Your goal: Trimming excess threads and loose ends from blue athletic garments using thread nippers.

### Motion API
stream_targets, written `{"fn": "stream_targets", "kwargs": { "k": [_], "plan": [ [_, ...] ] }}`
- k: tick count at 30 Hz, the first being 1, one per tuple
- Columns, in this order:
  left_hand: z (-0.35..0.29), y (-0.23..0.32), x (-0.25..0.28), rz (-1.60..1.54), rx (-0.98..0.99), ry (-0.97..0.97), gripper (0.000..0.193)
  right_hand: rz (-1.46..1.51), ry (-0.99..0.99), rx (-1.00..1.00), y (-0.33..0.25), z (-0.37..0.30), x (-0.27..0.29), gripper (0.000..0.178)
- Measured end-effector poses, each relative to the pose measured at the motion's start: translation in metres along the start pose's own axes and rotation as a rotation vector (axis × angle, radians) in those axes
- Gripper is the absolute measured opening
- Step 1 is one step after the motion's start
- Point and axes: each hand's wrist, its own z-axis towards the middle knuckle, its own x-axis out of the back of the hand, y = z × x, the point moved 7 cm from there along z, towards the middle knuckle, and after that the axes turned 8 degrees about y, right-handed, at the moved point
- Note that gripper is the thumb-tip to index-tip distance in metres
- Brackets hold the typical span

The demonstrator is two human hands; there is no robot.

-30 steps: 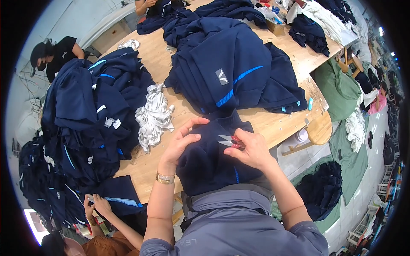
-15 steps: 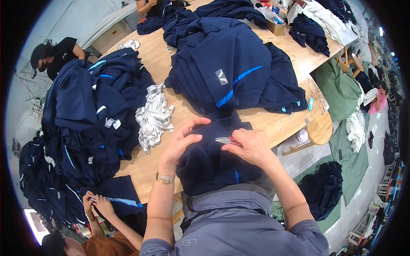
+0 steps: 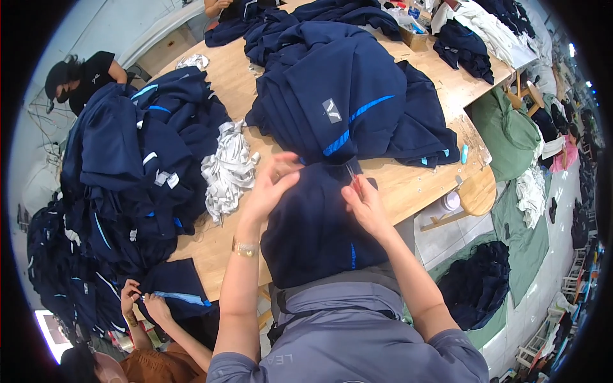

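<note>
Head view, right hand [image 3: 366, 205] gripping snips [image 3: 352, 173], left hand [image 3: 269, 186] unclenched, over navy cloth [image 3: 313, 230], logo patch [image 3: 331, 111] beyond

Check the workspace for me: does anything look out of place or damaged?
The near dark garment shows no clear damage. Mildly odd: a dark cloth heap lies on the green sheet on the floor, while similar garments are piled on the table. A small light-blue object also lies alone near the table's edge.

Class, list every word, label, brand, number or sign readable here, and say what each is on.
Wearer's grey top: pale letters, not copied here.
Grey patch on navy fabric: white angular mark, no readable word.
Black shirt at left: pale marking, too small to read.
Brown shirt: dark marks, blurred.
</note>
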Motion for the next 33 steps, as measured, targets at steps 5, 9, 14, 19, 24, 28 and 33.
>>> {"fn": "stream_targets", "kwargs": {
  "k": [5,9,14,19,24,28,33],
  "plan": [
    [-0.010,0.025,0.042,0.704,-0.442,0.554,0.031,-0.307,0.157,0.058,0.032,0.001,0.010,0.040],
    [-0.044,-0.009,0.041,0.774,0.057,0.361,0.038,-0.214,0.130,-0.043,0.051,-0.008,0.018,0.028],
    [-0.088,-0.020,0.010,1.011,-0.213,0.443,0.046,-0.146,0.247,0.076,0.031,-0.019,0.020,0.022],
    [-0.081,-0.030,0.005,0.967,-0.155,0.502,0.044,-0.147,0.021,0.026,0.007,-0.036,-0.022,0.029],
    [-0.069,-0.040,0.009,0.750,0.013,0.435,0.030,-0.316,-0.129,0.109,0.026,-0.046,-0.060,0.030],
    [-0.086,-0.021,0.025,0.826,-0.197,0.633,0.025,0.156,-0.011,-0.177,0.024,-0.034,-0.036,0.016],
    [-0.111,-0.017,-0.001,0.840,-0.131,0.465,0.029,0.283,0.370,-0.037,0.020,-0.019,0.038,0.021]
  ]
}}
